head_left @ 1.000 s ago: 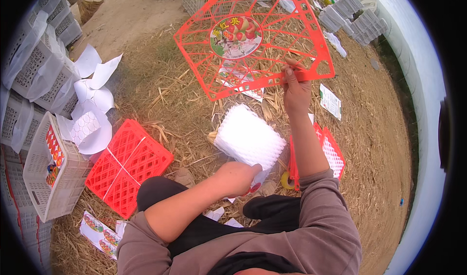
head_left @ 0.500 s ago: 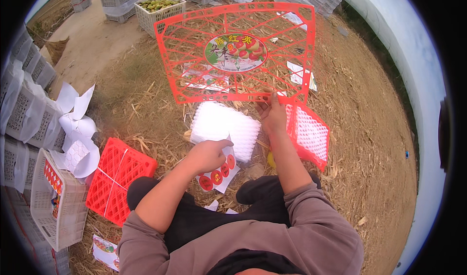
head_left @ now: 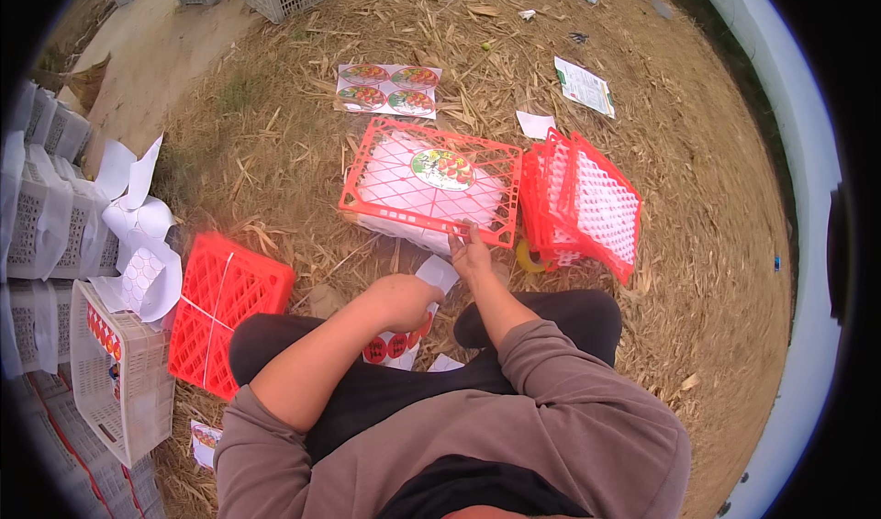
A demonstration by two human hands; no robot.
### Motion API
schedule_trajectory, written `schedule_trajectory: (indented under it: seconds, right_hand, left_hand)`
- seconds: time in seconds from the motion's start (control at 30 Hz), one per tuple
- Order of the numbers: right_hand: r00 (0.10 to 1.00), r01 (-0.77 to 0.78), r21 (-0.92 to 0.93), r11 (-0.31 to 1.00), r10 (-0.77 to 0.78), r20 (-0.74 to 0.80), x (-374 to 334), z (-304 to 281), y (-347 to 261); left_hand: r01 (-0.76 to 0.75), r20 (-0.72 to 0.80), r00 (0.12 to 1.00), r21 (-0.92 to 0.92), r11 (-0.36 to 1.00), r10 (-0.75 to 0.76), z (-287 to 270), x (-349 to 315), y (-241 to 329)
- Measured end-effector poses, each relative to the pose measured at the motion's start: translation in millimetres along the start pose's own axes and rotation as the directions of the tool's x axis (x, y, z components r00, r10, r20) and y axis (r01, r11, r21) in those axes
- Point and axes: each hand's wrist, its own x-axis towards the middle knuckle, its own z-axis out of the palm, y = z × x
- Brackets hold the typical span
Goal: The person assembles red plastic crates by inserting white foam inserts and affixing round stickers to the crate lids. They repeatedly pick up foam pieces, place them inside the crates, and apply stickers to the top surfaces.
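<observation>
My right hand (head_left: 472, 255) pinches the near edge of a red plastic lattice lid (head_left: 422, 223). An oval fruit label (head_left: 444, 169) is on the lid's middle. Under the lid is a white knobbly foam pad stack (head_left: 413, 234), partly seen through the lattice; whether the two touch, I cannot tell. My left hand (head_left: 402, 302) is closed on a white sheet of round red stickers (head_left: 396, 345) above my lap; part of the sheet is hidden behind the hand. Right of the lid, several red lattice pieces with white foam netting (head_left: 601, 198) lean together.
A strapped bundle of red lattice pieces (head_left: 225, 312) lies left of my knee. Beside it stand a white crate (head_left: 138, 386) and curled white sheets (head_left: 151, 271). A sheet of oval labels (head_left: 387, 90) lies beyond the lid. A yellow tape roll (head_left: 529, 256) sits near my right knee.
The red lid has come down from upright to lying over the white foam stack, my right hand still on its edge. My left hand and the sticker sheet have shifted slightly.
</observation>
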Motion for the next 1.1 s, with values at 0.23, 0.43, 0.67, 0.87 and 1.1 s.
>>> schedule_trajectory:
  seconds: [0.23,0.43,0.67,0.87,1.1]
  right_hand:
    - [0.986,0.026,0.081,0.996,-0.039,0.164,-16.3,39.0,-19.6]
    - [0.96,0.003,0.07,0.998,-0.022,0.281,-61.3,107.4,-53.1]
    - [0.892,-0.099,0.156,0.983,0.018,0.452,-90.3,130.0,-70.0]
    - [0.887,-0.083,0.124,0.989,0.016,0.461,-88.5,128.0,-70.7]
    - [0.924,-0.068,0.073,0.995,0.035,0.38,-80.7,128.6,-63.8]
  left_hand:
    - [0.303,0.077,0.951,-0.037,0.952,-0.3,-22.7,22.4,-32.6]
    - [0.215,-0.453,0.783,-0.448,0.868,-0.427,-39.3,25.7,-48.8]
    - [-0.12,-0.599,0.732,-0.582,0.804,-0.325,-39.8,29.8,-43.9]
    - [-0.132,-0.552,0.766,-0.638,0.759,-0.33,-32.0,32.7,-51.1]
    - [0.017,-0.383,0.867,-0.617,0.787,-0.319,-27.3,15.5,-51.3]
